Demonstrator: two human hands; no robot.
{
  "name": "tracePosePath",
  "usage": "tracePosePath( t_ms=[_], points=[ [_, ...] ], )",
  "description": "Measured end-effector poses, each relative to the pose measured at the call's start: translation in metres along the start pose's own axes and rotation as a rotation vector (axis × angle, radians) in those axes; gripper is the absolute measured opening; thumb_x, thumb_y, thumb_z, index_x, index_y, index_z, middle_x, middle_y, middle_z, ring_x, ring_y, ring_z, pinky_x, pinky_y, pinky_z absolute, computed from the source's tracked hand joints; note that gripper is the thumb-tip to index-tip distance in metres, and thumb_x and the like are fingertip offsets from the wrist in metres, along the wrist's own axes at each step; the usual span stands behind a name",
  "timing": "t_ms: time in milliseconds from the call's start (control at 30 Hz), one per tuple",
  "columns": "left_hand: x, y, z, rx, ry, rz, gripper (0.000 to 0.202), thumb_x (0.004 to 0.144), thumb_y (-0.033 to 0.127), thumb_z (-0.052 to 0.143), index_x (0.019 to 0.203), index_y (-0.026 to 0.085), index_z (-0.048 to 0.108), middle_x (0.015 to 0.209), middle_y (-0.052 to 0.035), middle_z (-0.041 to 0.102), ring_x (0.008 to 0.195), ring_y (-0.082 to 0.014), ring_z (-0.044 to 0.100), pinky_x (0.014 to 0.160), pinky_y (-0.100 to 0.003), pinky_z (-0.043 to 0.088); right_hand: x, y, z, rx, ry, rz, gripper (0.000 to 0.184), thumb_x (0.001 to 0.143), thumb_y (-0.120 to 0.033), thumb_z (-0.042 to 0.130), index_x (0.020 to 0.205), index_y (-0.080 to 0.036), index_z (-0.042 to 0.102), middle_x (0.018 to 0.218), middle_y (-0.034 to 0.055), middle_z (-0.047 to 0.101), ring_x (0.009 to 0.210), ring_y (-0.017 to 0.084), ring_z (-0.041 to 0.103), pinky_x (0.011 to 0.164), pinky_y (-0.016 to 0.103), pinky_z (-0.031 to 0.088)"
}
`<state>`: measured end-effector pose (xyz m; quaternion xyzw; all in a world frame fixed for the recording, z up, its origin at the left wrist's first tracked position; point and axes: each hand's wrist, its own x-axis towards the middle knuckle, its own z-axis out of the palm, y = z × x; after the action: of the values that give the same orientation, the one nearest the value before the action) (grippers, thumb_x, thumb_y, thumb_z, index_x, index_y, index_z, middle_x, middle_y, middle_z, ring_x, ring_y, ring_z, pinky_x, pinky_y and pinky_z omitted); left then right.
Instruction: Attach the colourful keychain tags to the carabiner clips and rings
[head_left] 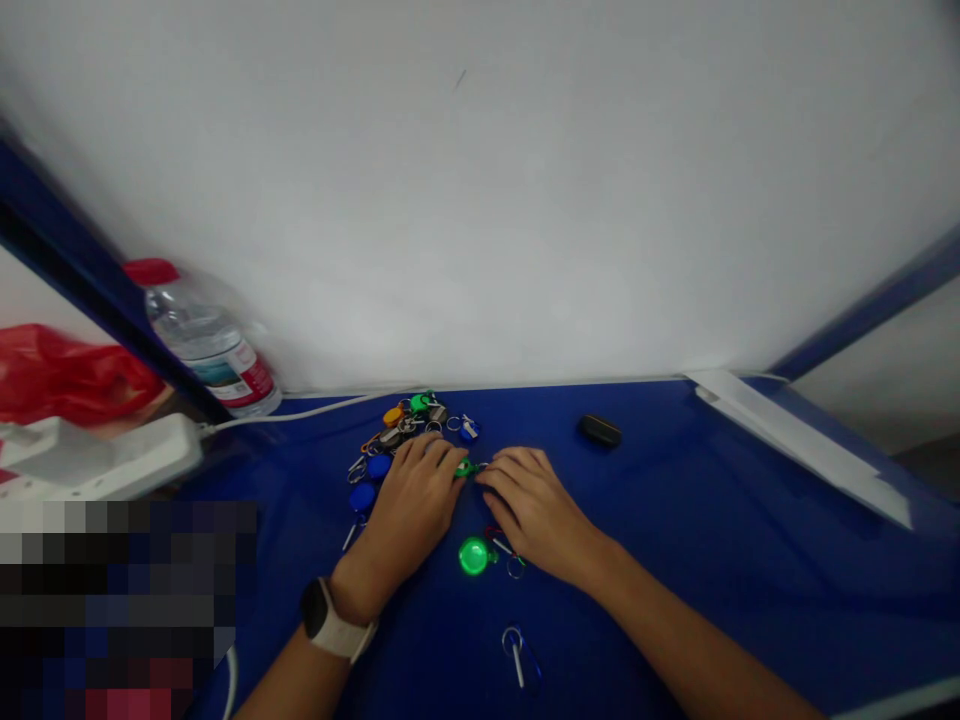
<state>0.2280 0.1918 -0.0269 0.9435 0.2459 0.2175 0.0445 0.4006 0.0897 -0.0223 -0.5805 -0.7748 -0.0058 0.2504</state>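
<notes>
My left hand (426, 492), with a watch on its wrist, pinches a small green keychain (465, 467) with its thumb and fingers. From its right side a short metal part runs to the closed fingertips of my right hand (534, 502), which partly hide that end. Close below the hands lies a round translucent green disc (474, 555) that looks bright. A key ring (515, 567) with a red clip and white stick is just under my right hand. Several round keychains in blue (363, 497), orange (393, 416) and green lie heaped beside my left hand.
A blue clip with ring and white stick (516, 655) lies at the front of the blue table (675, 500). A black case (599, 431) sits back right, white sheets (802, 440) farther right. A water bottle (214, 345) and white power strip (112, 460) stand left.
</notes>
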Motion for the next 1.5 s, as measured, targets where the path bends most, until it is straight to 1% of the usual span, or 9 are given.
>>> tracePosePath(
  t_ms=[167,333,433,533,633,967,1133,1333,1500],
  points=[
    [-0.003,0.001,-0.004,-0.012,-0.020,-0.008,0.031,0.089,0.018,0.071,0.120,0.014,0.067,0.110,-0.0123,0.065,0.110,-0.0328,0.058,0.097,-0.052,0.051,-0.003,0.002,-0.001,0.056,0.047,0.005,0.010,0.097,-0.015,0.058,0.101,-0.014,0.067,0.097,0.0097,0.070,0.099,0.026,0.059,0.090,0.045,0.045],
    [-0.006,0.002,-0.006,-0.036,0.029,0.026,0.026,0.095,0.018,0.063,0.121,0.015,0.062,0.109,-0.0106,0.065,0.107,-0.0308,0.059,0.095,-0.051,0.051,-0.004,0.004,0.000,0.090,0.103,-0.021,0.011,0.096,-0.013,0.061,0.105,-0.016,0.065,0.102,0.0078,0.070,0.107,0.026,0.059,0.096,0.044,0.042],
    [-0.006,0.004,-0.011,-0.137,0.119,0.041,0.029,0.099,0.019,0.057,0.128,0.018,0.057,0.111,-0.0093,0.065,0.103,-0.0263,0.063,0.092,-0.044,0.054,-0.003,0.000,-0.003,0.150,0.234,-0.049,0.017,0.096,-0.012,0.060,0.111,-0.018,0.063,0.107,0.0072,0.071,0.110,0.025,0.059,0.098,0.043,0.042],
    [-0.006,0.009,-0.016,-0.248,0.171,0.082,0.033,0.100,0.018,0.057,0.133,0.021,0.054,0.110,-0.0069,0.064,0.097,-0.0203,0.067,0.086,-0.033,0.056,-0.004,-0.008,-0.007,0.203,0.369,-0.051,0.019,0.096,-0.012,0.059,0.114,-0.019,0.061,0.098,0.0054,0.070,0.092,0.020,0.061,0.086,0.038,0.044],
    [-0.006,0.015,-0.020,-0.351,0.179,0.104,0.036,0.099,0.015,0.058,0.134,0.022,0.054,0.108,-0.0049,0.065,0.096,-0.0170,0.068,0.086,-0.029,0.056,-0.007,-0.015,-0.010,0.205,0.348,-0.056,0.024,0.096,-0.012,0.058,0.119,-0.019,0.059,0.100,0.0067,0.070,0.090,0.021,0.062,0.085,0.038,0.045],
    [-0.014,0.019,-0.038,-0.420,-0.015,0.080,0.075,0.087,0.013,0.062,0.156,0.021,0.034,0.145,-0.0127,0.054,0.136,-0.0244,0.053,0.112,-0.039,0.049,-0.011,-0.017,-0.015,0.355,0.237,-0.006,0.054,0.090,-0.025,0.068,0.138,-0.018,0.046,0.116,0.0106,0.065,0.105,0.024,0.062,0.092,0.039,0.052],
    [-0.014,0.024,-0.035,-0.381,0.029,0.080,0.062,0.095,0.010,0.049,0.155,0.023,0.038,0.141,-0.0111,0.058,0.132,-0.0216,0.057,0.111,-0.038,0.050,-0.011,-0.019,-0.001,0.347,0.345,0.125,0.028,0.096,-0.019,0.061,0.123,-0.019,0.056,0.104,0.0069,0.069,0.095,0.019,0.067,0.086,0.032,0.054],
    [-0.007,0.016,-0.028,-0.477,0.105,0.065,0.038,0.094,0.018,0.067,0.132,0.018,0.061,0.113,-0.0077,0.071,0.105,-0.0185,0.070,0.093,-0.030,0.057,-0.010,-0.018,-0.005,0.425,0.349,0.071,0.020,0.101,-0.015,0.054,0.117,-0.022,0.063,0.103,0.0037,0.073,0.095,0.015,0.070,0.086,0.027,0.052],
    [-0.003,0.019,-0.030,-0.569,0.133,0.083,0.032,0.094,0.016,0.067,0.126,0.020,0.066,0.103,-0.0046,0.073,0.094,-0.0148,0.070,0.086,-0.025,0.056,-0.009,-0.014,-0.010,0.503,0.309,0.281,0.007,0.098,-0.020,0.058,0.100,-0.020,0.065,0.089,0.0014,0.073,0.082,0.015,0.069,0.075,0.026,0.052]
  ],
)
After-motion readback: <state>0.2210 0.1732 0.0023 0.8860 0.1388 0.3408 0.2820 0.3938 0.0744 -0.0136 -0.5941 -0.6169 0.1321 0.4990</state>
